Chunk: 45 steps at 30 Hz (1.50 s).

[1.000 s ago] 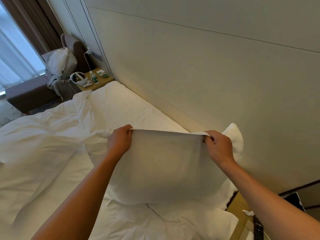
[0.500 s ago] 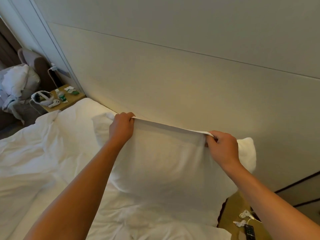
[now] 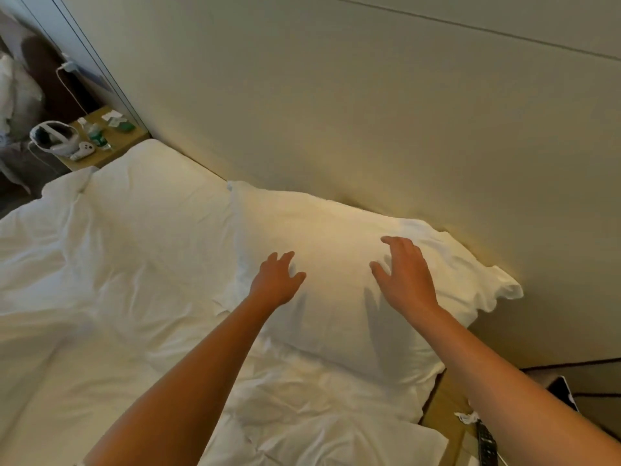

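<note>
A white pillow (image 3: 336,230) lies flat at the head of the bed, its far edge against the beige headboard wall (image 3: 336,112). Both my hands hover just above its middle with fingers spread and loosely bent, holding nothing. My left hand (image 3: 277,280) is over the pillow's left half. Over the right half is my right hand (image 3: 403,274). Shadows of both hands fall on the pillowcase below them.
A rumpled white duvet (image 3: 84,264) covers the bed to the left and front. At the far left, a nightstand (image 3: 111,146) carries a headset, a controller and a bottle. A second nightstand (image 3: 447,412) at lower right bears a remote (image 3: 485,442).
Both hands gripped the pillow's top edge and held it upright against the wall. They have let go, and the pillow now lies flat with the hands open above it.
</note>
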### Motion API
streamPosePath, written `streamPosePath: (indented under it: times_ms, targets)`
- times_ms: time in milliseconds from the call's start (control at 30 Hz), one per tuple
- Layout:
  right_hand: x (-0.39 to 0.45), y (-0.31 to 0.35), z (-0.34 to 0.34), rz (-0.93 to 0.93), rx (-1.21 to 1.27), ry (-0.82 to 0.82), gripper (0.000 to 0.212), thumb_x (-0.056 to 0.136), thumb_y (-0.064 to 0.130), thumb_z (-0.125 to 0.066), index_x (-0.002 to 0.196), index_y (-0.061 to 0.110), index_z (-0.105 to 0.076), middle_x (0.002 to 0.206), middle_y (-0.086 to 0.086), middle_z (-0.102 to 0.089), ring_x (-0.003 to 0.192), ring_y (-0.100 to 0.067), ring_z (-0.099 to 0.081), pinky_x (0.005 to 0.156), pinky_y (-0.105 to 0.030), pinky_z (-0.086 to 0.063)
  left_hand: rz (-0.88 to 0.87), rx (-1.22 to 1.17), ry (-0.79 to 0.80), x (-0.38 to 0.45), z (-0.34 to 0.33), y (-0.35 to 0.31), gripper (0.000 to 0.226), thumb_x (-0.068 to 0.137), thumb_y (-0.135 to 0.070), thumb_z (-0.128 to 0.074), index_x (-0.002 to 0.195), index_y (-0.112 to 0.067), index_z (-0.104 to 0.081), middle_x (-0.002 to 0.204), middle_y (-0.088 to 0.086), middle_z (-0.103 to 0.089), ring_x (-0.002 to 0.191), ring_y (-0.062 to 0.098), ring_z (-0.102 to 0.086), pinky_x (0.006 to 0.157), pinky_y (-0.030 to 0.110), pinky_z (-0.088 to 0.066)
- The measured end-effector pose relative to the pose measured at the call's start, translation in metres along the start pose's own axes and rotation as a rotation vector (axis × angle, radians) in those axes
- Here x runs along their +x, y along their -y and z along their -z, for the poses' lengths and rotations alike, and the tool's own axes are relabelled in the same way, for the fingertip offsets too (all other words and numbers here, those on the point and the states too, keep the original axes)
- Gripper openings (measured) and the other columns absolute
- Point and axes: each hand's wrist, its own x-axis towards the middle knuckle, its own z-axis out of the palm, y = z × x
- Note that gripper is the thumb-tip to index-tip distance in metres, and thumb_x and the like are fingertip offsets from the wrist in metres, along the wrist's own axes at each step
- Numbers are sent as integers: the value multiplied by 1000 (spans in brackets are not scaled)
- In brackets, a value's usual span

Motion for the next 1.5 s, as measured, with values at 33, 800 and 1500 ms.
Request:
streamPosePath:
  times_ms: [33, 800, 1500]
  targets:
    - [13, 2, -7, 8, -26, 32, 55, 98, 45, -65, 146, 27, -47, 154, -1, -48, 137, -26, -48, 111, -43, -44, 11, 0, 19, 5, -4, 1, 72, 100, -56, -51, 162, -30, -25, 171, 8, -18, 156, 32, -23, 122, 51, -28]
    - [133, -2, -130, 301, -228, 254, 37, 103, 52, -47, 81, 22, -42, 75, -10, -66, 74, -39, -63, 55, -38, -34, 65, -149, -95, 20, -82, 40, 67, 98, -53, -55, 158, -40, -27, 173, -4, -10, 157, 22, -19, 117, 43, -38]
    - [58, 123, -49, 415, 187, -18, 41, 104, 21, -58, 68, 18, -38, 55, 7, -39, 55, -28, -43, 56, -35, -27, 79, -325, -194, -52, 1, 42, 116, 80, -70, -69, 160, -43, 9, 172, 4, 15, 159, 28, -14, 120, 43, -33]
